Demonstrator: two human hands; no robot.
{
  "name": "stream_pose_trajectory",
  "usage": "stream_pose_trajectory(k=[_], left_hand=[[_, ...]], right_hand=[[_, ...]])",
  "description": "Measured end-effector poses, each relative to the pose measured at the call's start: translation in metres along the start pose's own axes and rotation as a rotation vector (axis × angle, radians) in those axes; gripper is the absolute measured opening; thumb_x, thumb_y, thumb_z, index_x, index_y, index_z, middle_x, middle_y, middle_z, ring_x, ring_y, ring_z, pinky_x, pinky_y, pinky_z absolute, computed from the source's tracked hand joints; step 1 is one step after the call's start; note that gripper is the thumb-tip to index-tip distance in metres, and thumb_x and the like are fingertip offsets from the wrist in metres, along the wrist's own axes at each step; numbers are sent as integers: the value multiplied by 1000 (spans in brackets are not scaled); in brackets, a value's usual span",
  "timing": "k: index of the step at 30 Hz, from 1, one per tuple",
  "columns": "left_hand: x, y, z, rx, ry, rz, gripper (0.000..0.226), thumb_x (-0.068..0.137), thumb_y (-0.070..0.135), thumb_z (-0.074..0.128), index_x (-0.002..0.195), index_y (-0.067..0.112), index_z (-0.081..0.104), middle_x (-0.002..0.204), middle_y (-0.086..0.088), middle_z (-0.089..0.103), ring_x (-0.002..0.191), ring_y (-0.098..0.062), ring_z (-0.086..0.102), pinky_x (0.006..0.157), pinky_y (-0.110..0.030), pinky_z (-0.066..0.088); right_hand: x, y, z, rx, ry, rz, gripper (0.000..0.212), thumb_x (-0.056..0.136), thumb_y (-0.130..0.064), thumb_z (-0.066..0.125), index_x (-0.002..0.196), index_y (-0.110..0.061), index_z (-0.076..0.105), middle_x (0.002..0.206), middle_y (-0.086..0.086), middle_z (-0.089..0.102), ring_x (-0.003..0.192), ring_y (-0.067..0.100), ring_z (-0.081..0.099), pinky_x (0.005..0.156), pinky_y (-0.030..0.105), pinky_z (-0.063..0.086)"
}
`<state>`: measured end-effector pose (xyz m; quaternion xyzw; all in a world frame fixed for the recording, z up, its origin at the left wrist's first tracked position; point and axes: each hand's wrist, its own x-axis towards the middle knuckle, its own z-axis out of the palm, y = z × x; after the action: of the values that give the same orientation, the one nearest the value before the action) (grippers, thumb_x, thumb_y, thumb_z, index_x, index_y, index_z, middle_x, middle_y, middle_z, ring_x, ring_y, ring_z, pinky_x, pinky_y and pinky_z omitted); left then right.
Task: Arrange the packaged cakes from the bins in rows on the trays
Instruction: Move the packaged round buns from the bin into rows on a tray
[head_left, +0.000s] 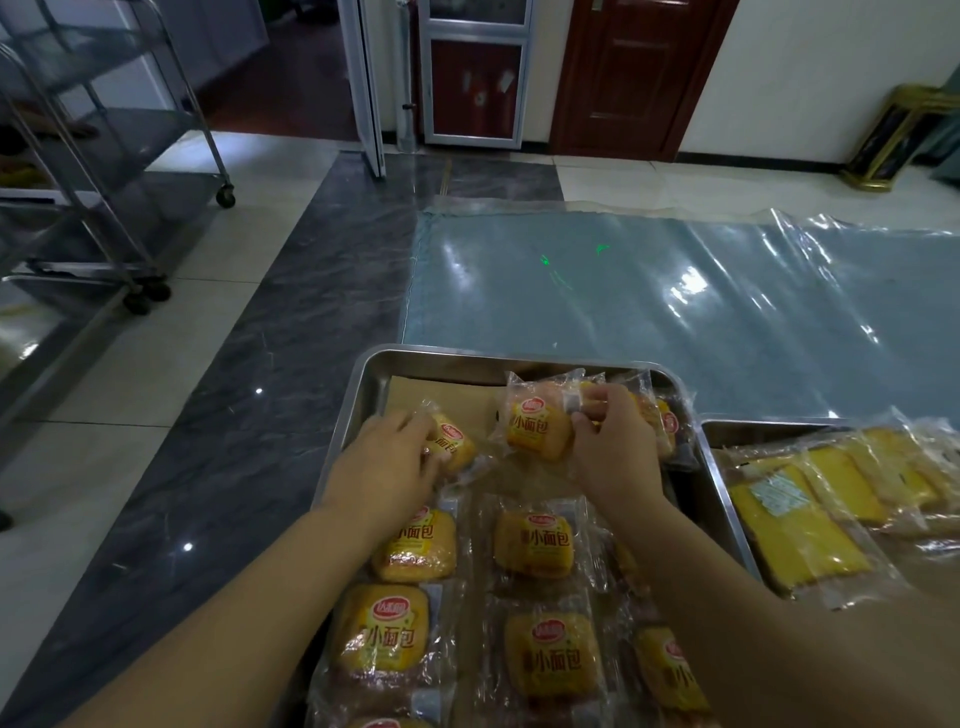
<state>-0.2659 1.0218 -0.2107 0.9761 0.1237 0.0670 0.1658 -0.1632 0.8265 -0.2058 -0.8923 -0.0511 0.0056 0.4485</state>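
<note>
A steel tray (363, 387) lined with brown paper lies on the floor in front of me. Several packaged yellow cakes (535, 543) lie in rows on its near part. My left hand (382, 467) grips one packaged cake (453, 446) over the tray's left side. My right hand (613, 447) pinches the wrapper edge of another packaged cake (535, 426) near the tray's far edge. One more cake (667, 423) lies behind my right hand, partly hidden.
A second steel tray (727, 431) at the right holds flat yellow sliced cakes (800, 525) in clear wrappers. A clear plastic sheet (675, 312) covers the floor beyond. A wheeled steel rack (104, 171) stands at the left. Doors line the far wall.
</note>
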Motion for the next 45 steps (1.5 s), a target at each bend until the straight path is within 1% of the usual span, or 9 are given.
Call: stream_pose_trajectory(k=[4, 15, 21, 25, 27, 30, 36, 38, 45], left_hand=[[7, -3, 13, 123, -207, 194, 39, 97, 35, 38, 136, 33, 40, 149, 5, 31, 139, -20, 18, 110, -39, 25], [1, -14, 18, 126, -118, 66, 41, 94, 49, 38, 133, 39, 43, 120, 3, 39, 110, -16, 38, 93, -31, 38], [2, -20, 15, 75, -100, 50, 48, 89, 52, 48, 133, 36, 42, 117, 4, 39, 107, -13, 42, 92, -28, 42], [4, -14, 16, 84, -67, 18, 50, 85, 53, 54, 130, 35, 43, 120, 2, 39, 110, -15, 43, 92, -28, 43], [4, -10, 17, 68, -47, 8, 52, 84, 53, 55, 130, 34, 42, 121, 1, 38, 111, -15, 42, 92, -28, 42], [5, -10, 17, 48, -28, -5, 60, 82, 55, 56, 134, 33, 36, 122, 2, 37, 112, -14, 40, 91, -27, 40], [12, -18, 11, 78, 72, 72, 56, 78, 52, 62, 127, 28, 47, 135, -1, 38, 116, -21, 33, 98, -32, 34], [18, -20, 10, 119, 80, 105, 62, 79, 50, 63, 132, 24, 44, 143, -3, 35, 123, -25, 32, 102, -36, 32], [32, -26, 25, 145, -219, 144, 68, 92, 54, 36, 149, 23, 13, 158, 2, 4, 144, -22, 1, 115, -39, 13]], right_hand=[[3, 0, 1, 32, 17, 46, 28, 93, -17, 55, 119, -22, 49, 82, -17, 51, 74, 0, 51, 54, 16, 37], [23, -19, 18, -28, -23, 3, 10, 94, -16, 52, 99, -24, 49, 83, -13, 51, 74, 1, 48, 56, 18, 36], [36, -30, 37, -66, -119, 29, 21, 92, -13, 54, 112, -18, 49, 94, 1, 59, 79, 13, 57, 58, 23, 47], [43, -29, 43, 50, -140, 108, 29, 86, -11, 64, 96, -23, 39, 89, 0, 54, 74, 13, 56, 47, 20, 42], [44, -27, 46, -54, -174, 15, 31, 82, -16, 70, 89, -27, 42, 94, -3, 51, 79, 14, 55, 57, 23, 47], [42, -26, 54, -177, -262, -90, 22, 84, -18, 68, 102, -22, 56, 107, -4, 48, 90, 13, 55, 71, 24, 50], [35, -37, 61, -229, -505, -218, 35, 88, -5, 52, 120, -18, 58, 85, -15, 56, 72, -1, 49, 54, 12, 33], [32, -38, 56, -250, -477, -274, 29, 88, -4, 50, 113, -15, 60, 85, -10, 58, 72, 2, 49, 57, 13, 35], [30, -13, 17, -431, -109, -315, 35, 89, -18, 54, 123, -17, 55, 127, 3, 51, 116, 21, 42, 93, 30, 37]])
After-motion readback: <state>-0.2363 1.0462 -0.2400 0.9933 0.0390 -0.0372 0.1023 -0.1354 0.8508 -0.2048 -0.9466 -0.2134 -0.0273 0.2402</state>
